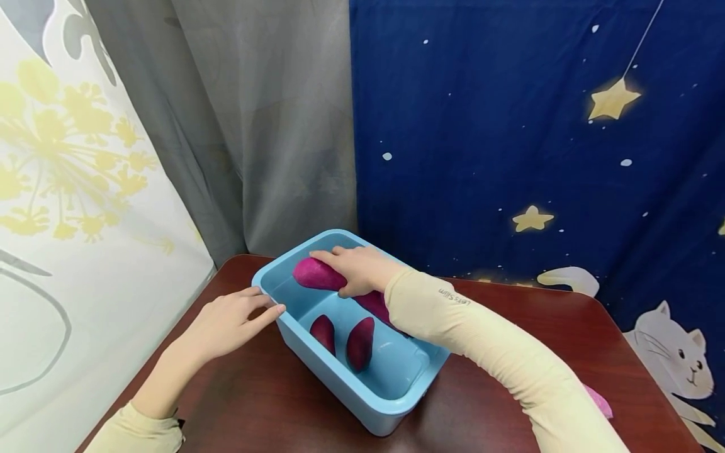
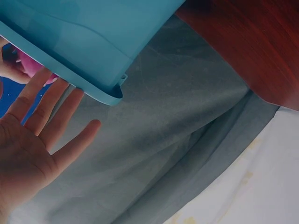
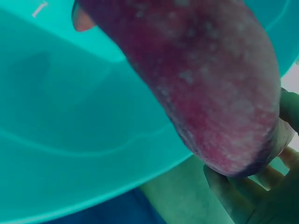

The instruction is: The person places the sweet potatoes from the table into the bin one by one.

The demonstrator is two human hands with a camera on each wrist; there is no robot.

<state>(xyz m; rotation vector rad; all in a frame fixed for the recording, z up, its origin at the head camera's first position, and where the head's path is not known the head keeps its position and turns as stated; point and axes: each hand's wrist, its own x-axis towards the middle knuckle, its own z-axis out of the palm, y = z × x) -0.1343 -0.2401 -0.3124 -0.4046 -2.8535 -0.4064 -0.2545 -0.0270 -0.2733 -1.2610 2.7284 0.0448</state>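
Note:
My right hand (image 1: 362, 267) grips a bright purple-skinned sweet potato (image 1: 317, 274) above the inside of a light blue plastic tub (image 1: 362, 393). Close up in the right wrist view, the sweet potato (image 3: 201, 88) has dusty, mottled skin, with fingers around its end. Two darker sweet potatoes (image 1: 360, 344) (image 1: 323, 333) lie at the tub's near side, and another (image 1: 374, 304) is partly hidden under my right wrist. My left hand (image 1: 229, 321) rests on the tub's left rim, its fingers extended in the left wrist view.
The tub stands on a dark red-brown wooden table (image 1: 249, 402). On the right, a pink object (image 1: 599, 401) shows partly behind my right sleeve. Grey curtain (image 1: 283, 126) and blue star-patterned cloth (image 1: 481, 157) hang behind the table, with white patterned cloth (image 1: 85, 283) at left.

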